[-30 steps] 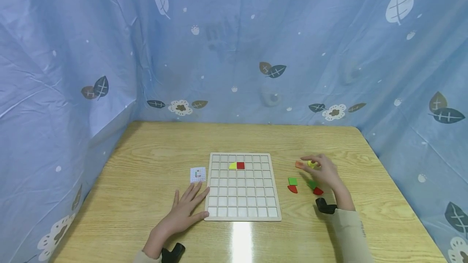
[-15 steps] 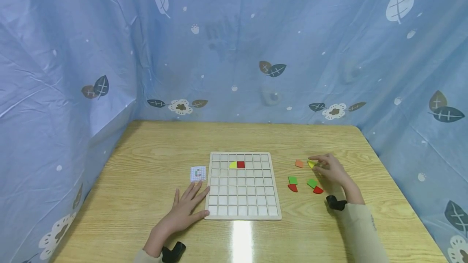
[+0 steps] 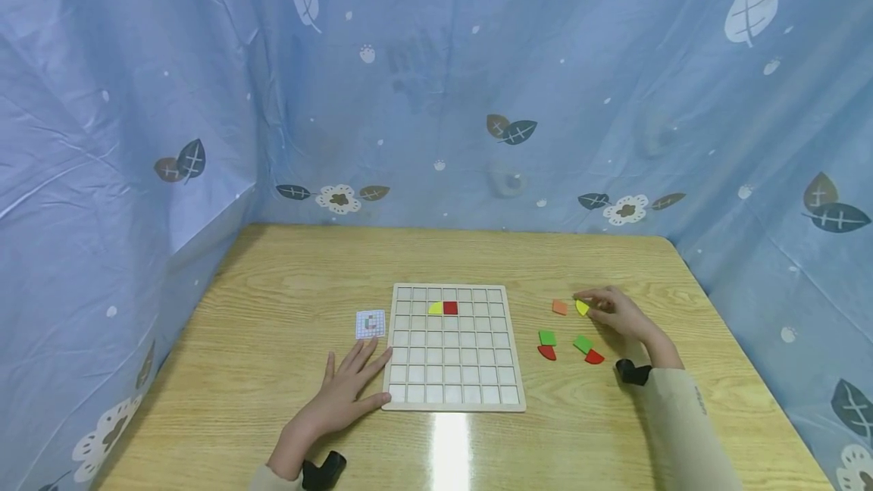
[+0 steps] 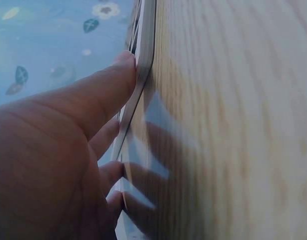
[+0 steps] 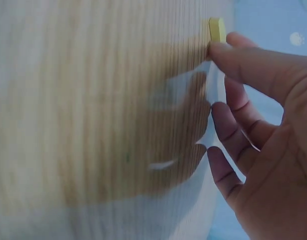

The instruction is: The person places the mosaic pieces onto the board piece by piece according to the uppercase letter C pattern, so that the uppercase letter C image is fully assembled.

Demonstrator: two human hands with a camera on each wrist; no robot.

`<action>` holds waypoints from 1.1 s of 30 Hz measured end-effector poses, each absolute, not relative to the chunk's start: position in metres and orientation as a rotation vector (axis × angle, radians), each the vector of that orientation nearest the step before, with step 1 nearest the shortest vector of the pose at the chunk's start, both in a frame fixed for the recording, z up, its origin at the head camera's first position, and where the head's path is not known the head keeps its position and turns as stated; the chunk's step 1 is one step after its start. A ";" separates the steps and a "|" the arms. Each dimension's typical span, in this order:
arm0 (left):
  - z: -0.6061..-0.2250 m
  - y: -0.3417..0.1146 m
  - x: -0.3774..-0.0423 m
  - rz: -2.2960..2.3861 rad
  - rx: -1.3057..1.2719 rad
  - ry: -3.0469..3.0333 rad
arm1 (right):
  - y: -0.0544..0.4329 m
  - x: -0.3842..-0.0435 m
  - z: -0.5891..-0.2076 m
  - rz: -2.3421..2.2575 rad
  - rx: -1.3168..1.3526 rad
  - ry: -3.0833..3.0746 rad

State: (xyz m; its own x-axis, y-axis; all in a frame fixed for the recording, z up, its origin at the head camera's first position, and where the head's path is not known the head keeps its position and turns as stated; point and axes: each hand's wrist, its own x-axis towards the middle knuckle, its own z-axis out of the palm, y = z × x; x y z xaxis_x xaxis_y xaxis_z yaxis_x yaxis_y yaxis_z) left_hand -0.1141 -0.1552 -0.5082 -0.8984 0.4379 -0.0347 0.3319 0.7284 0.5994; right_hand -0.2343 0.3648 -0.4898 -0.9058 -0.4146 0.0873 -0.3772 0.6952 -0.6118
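Observation:
At the right of the table my right hand (image 3: 622, 317) has its thumb and index finger at a yellow quarter-circle tile (image 3: 582, 308), pinching it by its edges on the wood. In the right wrist view the thumb touches that same tile (image 5: 217, 30), while the other fingers bend loosely. My left hand (image 3: 333, 400) lies with fingers spread, thumb and fingertips against the left edge of a white grid board (image 3: 452, 373). A yellow quarter-circle tile (image 3: 436, 308) and a red square tile (image 3: 450, 308) sit side by side in the board's cells.
Near my right hand lie an orange square tile (image 3: 559, 308), green square tiles (image 3: 547, 338) and red quarter-circle tiles (image 3: 546, 352). A small pattern card (image 3: 370, 324) rests left of the board. A blue curtain (image 3: 436, 97) surrounds the table (image 3: 307, 271).
My right hand has shifted slightly right, away from the orange tile, and its thumb and index finger have closed in on the yellow quarter-circle tile. The left hand stays still.

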 end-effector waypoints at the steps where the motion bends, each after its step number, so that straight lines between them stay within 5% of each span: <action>1: -0.508 -0.155 -0.114 0.905 0.620 2.757 | 0.366 -0.235 -0.489 -1.007 -0.642 2.824; 13: -0.507 -0.155 -0.114 0.885 0.621 2.770 | 0.377 -0.237 -0.498 -1.085 -0.754 2.850; 33: -0.505 -0.156 -0.114 0.844 0.615 2.763 | 0.347 -0.228 -0.481 -0.901 -0.428 2.981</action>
State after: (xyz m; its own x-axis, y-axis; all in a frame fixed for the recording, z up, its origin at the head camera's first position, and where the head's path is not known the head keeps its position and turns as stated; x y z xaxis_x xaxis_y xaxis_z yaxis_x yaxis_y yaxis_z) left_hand -0.1142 -0.1557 -0.5052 -0.8965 0.4394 -0.0568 0.3326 0.7521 0.5690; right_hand -0.2275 0.3474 -0.4814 -0.9629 -0.2575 0.0803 -0.2588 0.7986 -0.5434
